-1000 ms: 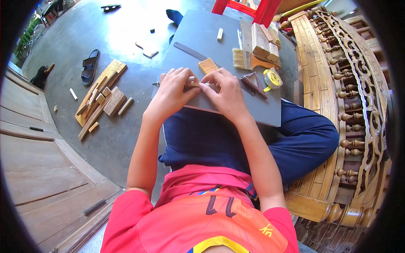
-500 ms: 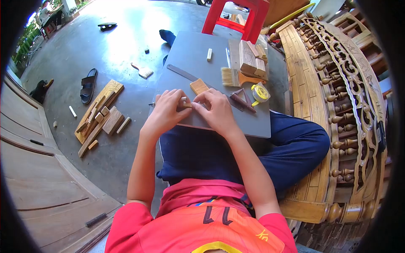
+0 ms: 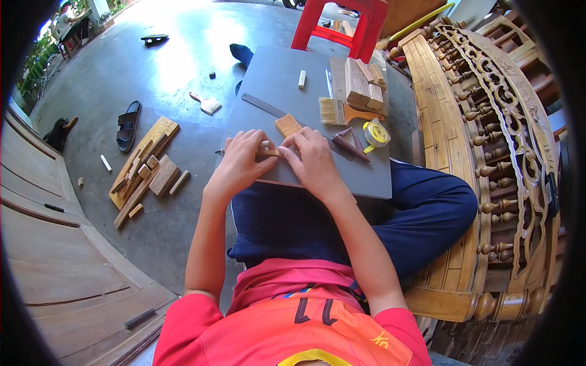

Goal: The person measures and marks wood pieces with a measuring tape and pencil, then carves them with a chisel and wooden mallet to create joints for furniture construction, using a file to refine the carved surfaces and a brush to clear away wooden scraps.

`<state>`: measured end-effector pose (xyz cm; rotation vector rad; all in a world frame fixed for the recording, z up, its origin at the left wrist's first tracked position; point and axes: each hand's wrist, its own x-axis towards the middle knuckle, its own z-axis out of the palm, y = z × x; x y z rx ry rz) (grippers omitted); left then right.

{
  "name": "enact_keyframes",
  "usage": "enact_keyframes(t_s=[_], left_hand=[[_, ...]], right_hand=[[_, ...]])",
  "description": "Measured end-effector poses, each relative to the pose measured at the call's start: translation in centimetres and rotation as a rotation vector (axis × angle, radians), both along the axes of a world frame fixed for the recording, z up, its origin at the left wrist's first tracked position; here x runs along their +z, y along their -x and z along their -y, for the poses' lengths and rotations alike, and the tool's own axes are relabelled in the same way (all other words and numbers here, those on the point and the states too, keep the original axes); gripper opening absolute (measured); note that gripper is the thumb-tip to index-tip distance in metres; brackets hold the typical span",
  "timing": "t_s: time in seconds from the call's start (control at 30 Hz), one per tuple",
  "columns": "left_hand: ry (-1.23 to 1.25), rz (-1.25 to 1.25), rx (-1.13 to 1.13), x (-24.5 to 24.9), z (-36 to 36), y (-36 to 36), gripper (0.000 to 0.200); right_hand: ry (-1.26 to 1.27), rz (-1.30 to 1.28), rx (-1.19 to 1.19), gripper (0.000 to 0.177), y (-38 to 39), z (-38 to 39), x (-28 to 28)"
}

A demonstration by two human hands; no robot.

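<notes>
Above the near edge of the grey board (image 3: 278,73), my left hand (image 3: 244,160) is closed around a thin, stick-like tool (image 3: 219,151) whose dark tip pokes out at the left. Its pale end shows by the thumb and forefinger; most of it is hidden. My right hand (image 3: 312,160) is pinched close beside it, fingertips nearly meeting the left ones; what it grips is too small to make out. Just beyond the hands lie a small wooden block (image 3: 287,125) and a metal ruler (image 3: 262,104). Right of my right hand lies a brown, rod-like piece (image 3: 351,148).
On the board's right are a yellow tape measure (image 3: 376,133), a paintbrush (image 3: 333,112) and several wood blocks (image 3: 357,82); a white stick (image 3: 302,79) lies farther back. A red stool (image 3: 314,24) stands behind, a wooden bench (image 3: 436,146) at right. Wood offcuts (image 3: 165,175) lie on the floor.
Almost nothing differs. Both hands keep the same place and grip; the view has shifted very slightly.
</notes>
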<state>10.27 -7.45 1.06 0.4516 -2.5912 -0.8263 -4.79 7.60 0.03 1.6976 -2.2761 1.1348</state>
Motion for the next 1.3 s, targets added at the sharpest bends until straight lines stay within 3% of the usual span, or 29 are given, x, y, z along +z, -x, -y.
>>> enact_keyframes(t_s=[0.83, 1.3], left_hand=[[0.005, -0.058, 0.004, -0.6, -0.3, 0.3, 0.026], [0.021, -0.060, 0.035, -0.8, 0.1, 0.5, 0.025]], right_hand=[[-0.090, -0.129, 0.031, 0.014, 0.1, 0.0, -0.4], [0.067, 0.167, -0.015, 0.015, 0.4, 0.1, 0.0]])
